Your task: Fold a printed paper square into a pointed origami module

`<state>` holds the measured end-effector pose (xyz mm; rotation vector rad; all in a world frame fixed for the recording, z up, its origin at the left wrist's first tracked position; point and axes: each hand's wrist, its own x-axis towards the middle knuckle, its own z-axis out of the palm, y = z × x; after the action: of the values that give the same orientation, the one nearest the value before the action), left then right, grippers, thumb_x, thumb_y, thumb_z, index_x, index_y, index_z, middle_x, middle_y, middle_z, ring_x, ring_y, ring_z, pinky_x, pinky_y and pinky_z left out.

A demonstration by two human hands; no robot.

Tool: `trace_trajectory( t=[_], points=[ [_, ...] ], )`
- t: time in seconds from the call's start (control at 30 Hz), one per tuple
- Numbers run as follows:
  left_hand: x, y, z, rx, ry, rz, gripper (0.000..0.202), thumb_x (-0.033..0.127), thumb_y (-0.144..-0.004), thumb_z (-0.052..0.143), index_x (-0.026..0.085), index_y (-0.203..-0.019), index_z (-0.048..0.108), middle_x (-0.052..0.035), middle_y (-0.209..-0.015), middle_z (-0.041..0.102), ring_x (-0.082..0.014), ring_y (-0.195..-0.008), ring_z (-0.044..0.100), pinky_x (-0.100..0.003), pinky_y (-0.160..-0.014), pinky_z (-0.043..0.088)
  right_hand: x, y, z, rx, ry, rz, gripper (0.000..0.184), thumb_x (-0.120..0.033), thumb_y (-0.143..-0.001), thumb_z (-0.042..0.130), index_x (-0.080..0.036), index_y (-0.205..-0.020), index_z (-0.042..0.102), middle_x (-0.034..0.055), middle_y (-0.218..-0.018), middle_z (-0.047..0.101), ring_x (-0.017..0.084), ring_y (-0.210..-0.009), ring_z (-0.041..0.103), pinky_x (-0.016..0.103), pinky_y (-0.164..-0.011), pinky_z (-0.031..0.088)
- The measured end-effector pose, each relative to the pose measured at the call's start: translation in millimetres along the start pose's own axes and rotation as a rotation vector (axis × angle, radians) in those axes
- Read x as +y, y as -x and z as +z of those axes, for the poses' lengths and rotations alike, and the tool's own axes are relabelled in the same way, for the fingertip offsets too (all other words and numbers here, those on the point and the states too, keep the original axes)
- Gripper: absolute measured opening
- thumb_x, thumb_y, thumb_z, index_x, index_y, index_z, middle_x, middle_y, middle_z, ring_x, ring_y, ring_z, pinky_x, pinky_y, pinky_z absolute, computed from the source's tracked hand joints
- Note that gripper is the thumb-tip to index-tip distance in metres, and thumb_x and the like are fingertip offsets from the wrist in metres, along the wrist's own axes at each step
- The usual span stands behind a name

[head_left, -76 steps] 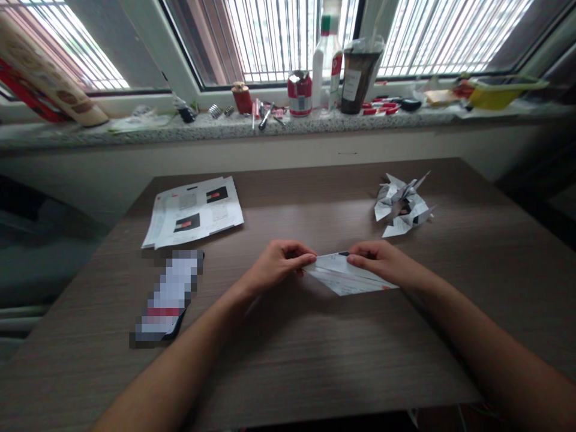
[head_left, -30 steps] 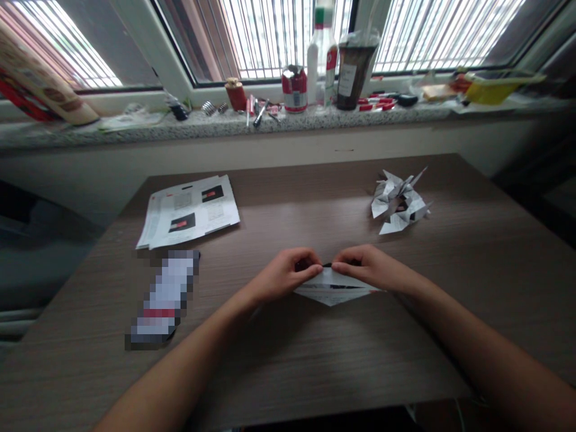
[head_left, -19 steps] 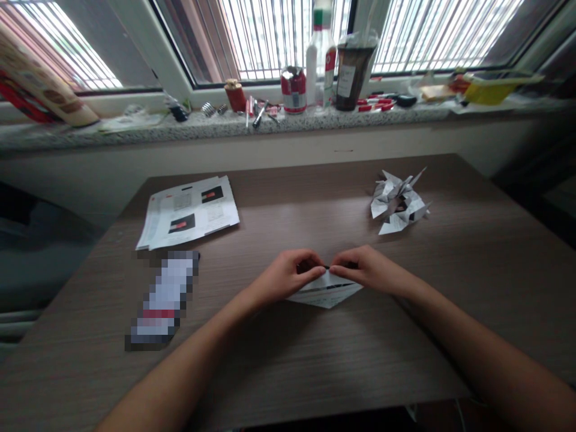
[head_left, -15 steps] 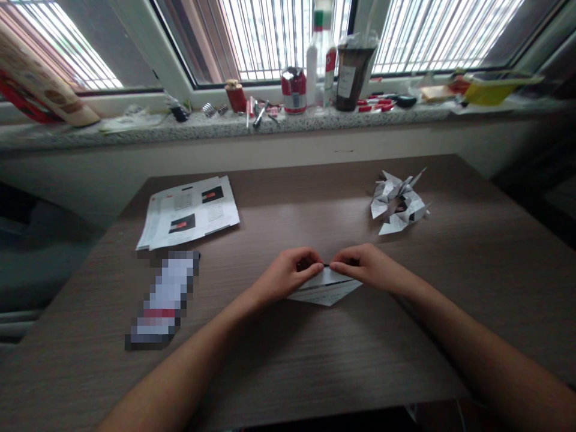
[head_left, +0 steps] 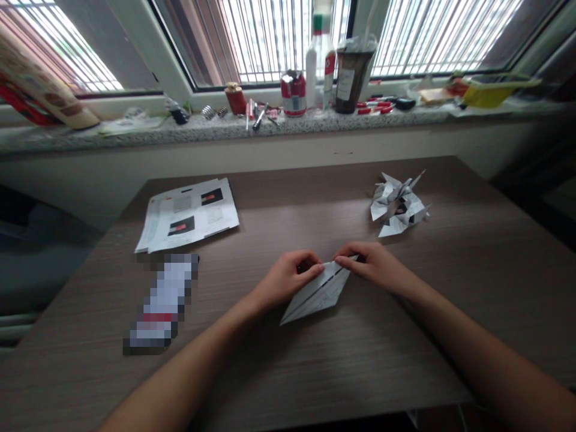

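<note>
A folded sheet of printed paper (head_left: 317, 294) is held over the middle of the table, its long pointed end tilted toward the lower left. My left hand (head_left: 290, 277) pinches its upper edge between thumb and fingers. On the upper right corner, my right hand (head_left: 366, 262) grips the same paper, thumb in front. The two sets of fingertips are close together but apart. Some of the paper's left part is hidden behind my left hand.
Folded paper shapes (head_left: 398, 204) lie in a cluster at the back right. Printed sheets (head_left: 191, 213) are stacked at the back left, with a pixelated phone-like object (head_left: 162, 303) nearer me. The windowsill (head_left: 202, 129) holds a can (head_left: 293, 94), bottles and a plastic cup (head_left: 351, 78).
The folded paper has turned, so its long point now reaches down to the left and more of its face shows. My right fingers have shifted slightly along its edge.
</note>
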<state>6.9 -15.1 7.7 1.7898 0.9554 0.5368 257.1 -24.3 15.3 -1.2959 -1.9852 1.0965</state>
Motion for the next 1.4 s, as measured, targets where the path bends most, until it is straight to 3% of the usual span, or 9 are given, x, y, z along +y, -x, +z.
trace_trajectory(
  t=[0.2,0.33,0.5,0.67,0.9,1.07,1.4],
  points=[
    [7,1,0.1,0.117,0.047,-0.026,0.029,0.042,-0.098,0.059,0.015,-0.089,0.067,-0.0034,-0.083,0.066,-0.0170,-0.076,0.059,-0.028,-0.070,0.047,4,0,5,0.180,-0.273,0.169,0.034,-0.046,-0.089,0.073,-0.021,-0.113,0.073,0.0069,-0.096,0.077,0.022,-0.084,0.071,0.036,-0.076,0.056],
    [6,1,1.3,0.123,0.063,-0.021,0.029,0.042,-0.098,0.059,0.016,-0.090,0.066,-0.0029,-0.081,0.064,-0.0163,-0.075,0.058,-0.027,-0.068,0.046,4,0,6,0.222,-0.472,0.235,0.039,-0.047,-0.084,0.077,-0.020,-0.111,0.071,0.0062,-0.089,0.076,0.021,-0.080,0.072,0.037,-0.075,0.059],
    [2,0,5.1,0.084,0.057,-0.014,0.022,0.036,-0.097,0.061,0.015,-0.092,0.067,-0.0021,-0.083,0.065,-0.0161,-0.076,0.060,-0.027,-0.070,0.046,-1,0,6,0.224,-0.323,0.186,0.028,-0.044,-0.085,0.076,-0.020,-0.099,0.074,0.0048,-0.082,0.074,0.019,-0.074,0.068,0.034,-0.069,0.055],
    [5,-1,7.7,0.046,0.085,0.008,0.027,0.039,-0.101,0.058,0.016,-0.096,0.069,-0.0039,-0.090,0.068,-0.0174,-0.083,0.062,-0.028,-0.075,0.047,-6,1,9,0.212,-0.223,0.138,0.026,-0.044,-0.086,0.074,-0.020,-0.098,0.074,0.0018,-0.076,0.069,0.018,-0.071,0.064,0.031,-0.064,0.051],
    [11,0,8.4,0.118,0.120,-0.007,0.031,0.044,-0.099,0.060,0.015,-0.090,0.066,-0.0030,-0.083,0.064,-0.0168,-0.078,0.058,-0.027,-0.071,0.046,0,-2,17,0.187,-0.415,0.180,0.040,-0.045,-0.083,0.078,-0.020,-0.113,0.067,0.0033,-0.087,0.071,0.019,-0.079,0.066,0.032,-0.071,0.051],
    [10,0,11.3,0.122,0.132,-0.013,0.034,0.048,-0.098,0.060,0.016,-0.089,0.066,-0.0029,-0.083,0.064,-0.0166,-0.077,0.057,-0.026,-0.069,0.045,2,-1,24,0.102,-0.365,0.178,0.035,-0.053,-0.085,0.074,-0.019,-0.081,0.067,0.0013,-0.077,0.066,0.018,-0.074,0.059,0.030,-0.068,0.046],
    [5,0,11.2,0.072,0.108,0.023,0.029,0.042,-0.100,0.059,0.015,-0.091,0.065,-0.0024,-0.085,0.062,-0.0157,-0.078,0.056,-0.025,-0.071,0.045,5,2,27,0.150,-0.422,0.181,0.039,-0.056,-0.091,0.067,-0.019,-0.078,0.069,-0.0003,-0.072,0.060,0.016,-0.068,0.052,0.028,-0.063,0.040]
  ],
)
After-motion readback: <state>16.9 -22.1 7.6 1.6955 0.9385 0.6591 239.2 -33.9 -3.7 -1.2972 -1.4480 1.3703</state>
